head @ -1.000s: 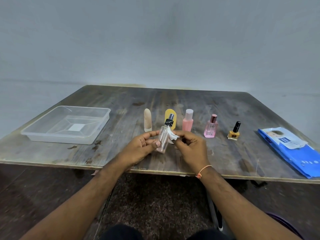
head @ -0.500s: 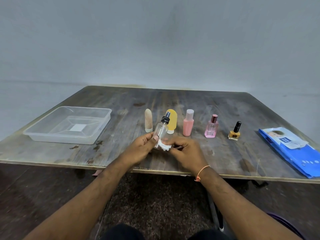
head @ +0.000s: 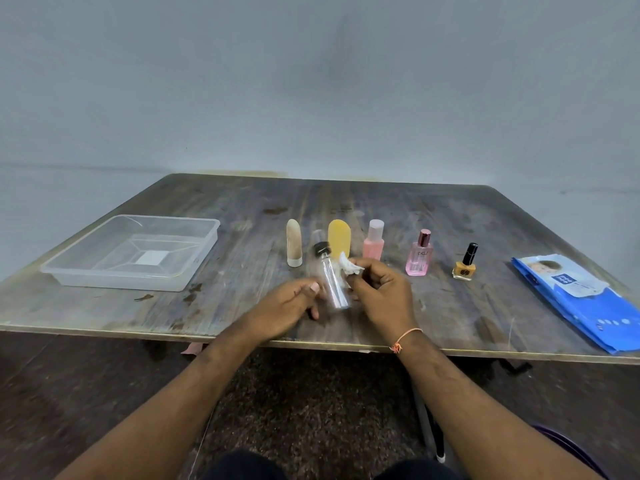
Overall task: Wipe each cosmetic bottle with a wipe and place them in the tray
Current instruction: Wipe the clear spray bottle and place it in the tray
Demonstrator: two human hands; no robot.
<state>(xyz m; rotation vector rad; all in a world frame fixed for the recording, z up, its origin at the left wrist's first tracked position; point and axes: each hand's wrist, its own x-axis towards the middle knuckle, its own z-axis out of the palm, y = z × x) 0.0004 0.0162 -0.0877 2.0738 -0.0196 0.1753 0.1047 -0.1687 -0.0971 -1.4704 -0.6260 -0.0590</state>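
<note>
My left hand [head: 289, 303] grips a clear spray bottle [head: 330, 278] with a black cap, tilted with its cap pointing up and left. My right hand [head: 379, 289] pinches a small crumpled white wipe [head: 349, 265] against the bottle's upper side. Behind them a row stands on the table: a beige tube [head: 293, 247], a yellow bottle [head: 339, 237], a pink bottle with a white cap [head: 374, 242], a pink perfume bottle [head: 419, 254] and a yellow nail polish [head: 465, 263]. The clear plastic tray [head: 86, 268] lies at the left with nothing in it.
A blue pack of wipes [head: 581, 299] lies at the table's right edge. The wooden table [head: 485, 306] ends at its front edge just under my wrists. A grey wall rises behind it.
The bottle has tipped from leaning right to leaning left. My right hand has carried the wipe from the bottle's lower part up to its upper side.
</note>
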